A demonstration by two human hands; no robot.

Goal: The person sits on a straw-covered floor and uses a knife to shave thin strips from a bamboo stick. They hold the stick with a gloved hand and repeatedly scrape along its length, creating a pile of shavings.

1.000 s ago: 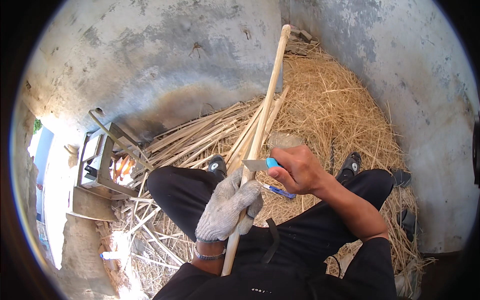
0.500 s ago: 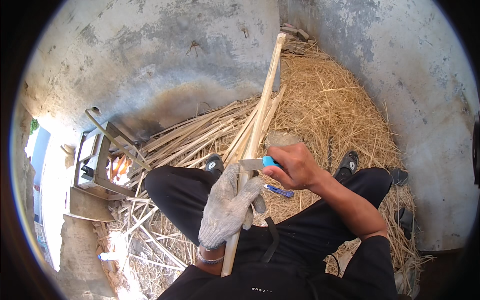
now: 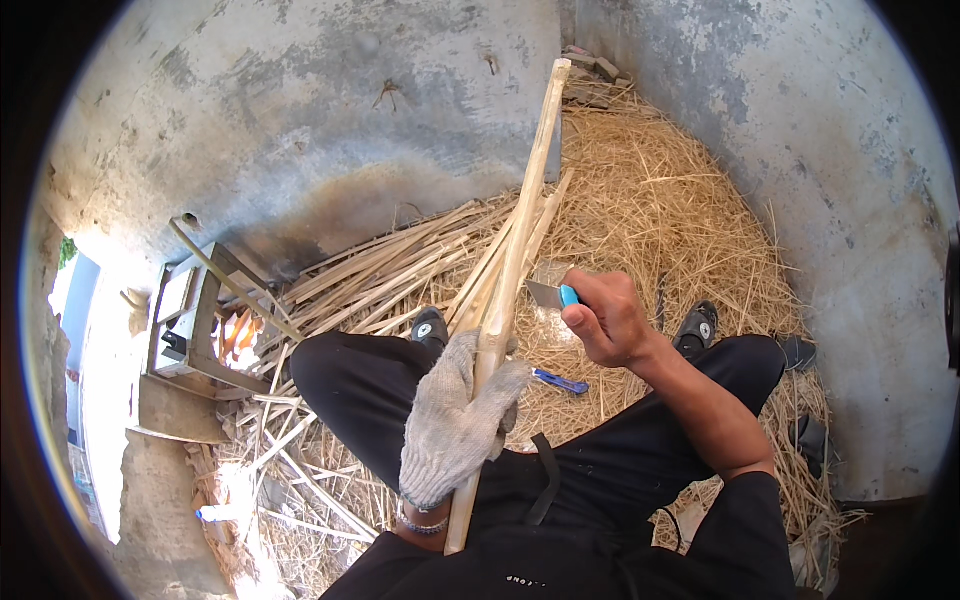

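Note:
A long pale bamboo strip point(image 3: 522, 235) slants from my lap up toward the far wall. My left hand point(image 3: 455, 420), in a grey knitted glove, is closed around its lower part. Bare and closed, my right hand point(image 3: 612, 318) grips a knife point(image 3: 548, 294) with a turquoise handle and a broad flat blade. The blade points left and stands apart from the strip, a little to its right. Below it, on the shavings between my legs, lies a blue utility knife point(image 3: 560, 382).
Bamboo strips point(image 3: 385, 262) lie piled at the left, by a wooden frame box point(image 3: 200, 378). Shavings point(image 3: 660, 200) cover the floor up to the grey walls point(image 3: 800, 190). Several bricks point(image 3: 592, 68) sit in the far corner. My legs point(image 3: 350, 385) are bent outward on both sides.
My right hand has drawn the knife away from the strip, moving right and slightly up. The left glove has turned a little and still holds the strip, which has shifted slightly.

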